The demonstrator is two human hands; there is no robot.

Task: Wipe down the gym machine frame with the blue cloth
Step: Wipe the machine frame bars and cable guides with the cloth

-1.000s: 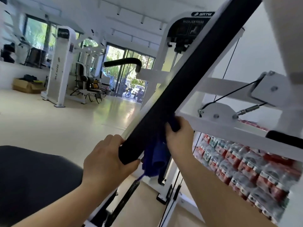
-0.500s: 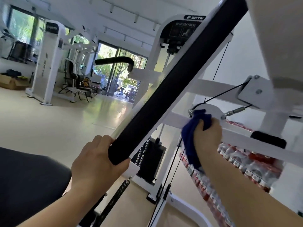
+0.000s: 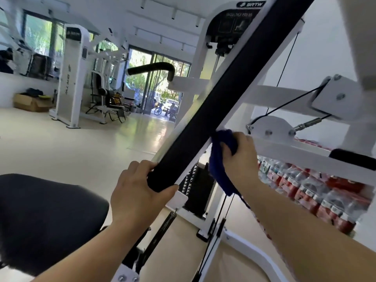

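A white gym machine frame (image 3: 284, 153) fills the right half of the view, with a long black padded bar (image 3: 225, 92) slanting up to the right across it. My left hand (image 3: 138, 192) grips the lower end of that black bar. My right hand (image 3: 240, 155) holds the bunched blue cloth (image 3: 221, 159) against the white crossbar, just right of where the black bar crosses it. Part of the cloth hangs down below my hand.
A dark seat pad (image 3: 46, 212) sits at lower left. A black weight stack (image 3: 197, 188) and cables stand behind the bar. Packs of bottled drinks (image 3: 317, 190) line the wall at right. Other white machines (image 3: 71, 74) and a cardboard box (image 3: 30, 102) stand across the floor.
My right hand took the cloth off the black bar, went right to the white crossbar, and has now slid back left along it toward the bar. My left hand kept its grip.
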